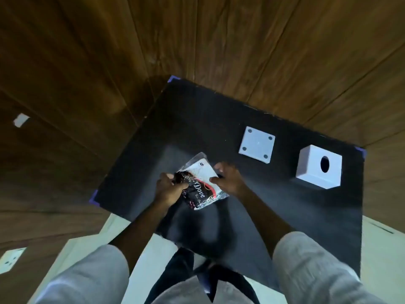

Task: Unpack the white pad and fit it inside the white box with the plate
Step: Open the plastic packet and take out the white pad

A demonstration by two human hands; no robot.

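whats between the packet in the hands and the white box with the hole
In the head view, the white plate with four corner holes lies between the packet and the white box, slightly farther back on the black mat.

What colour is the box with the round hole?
White box, dark hole; head view shows it.

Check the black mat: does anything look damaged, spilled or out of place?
Nothing stands out. The left hand and right hand hold the clear plastic packet; the square white plate and white box sit apart, intact.

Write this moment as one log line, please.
both hands gripping packet | pad still packed | plate, box untouched on mat
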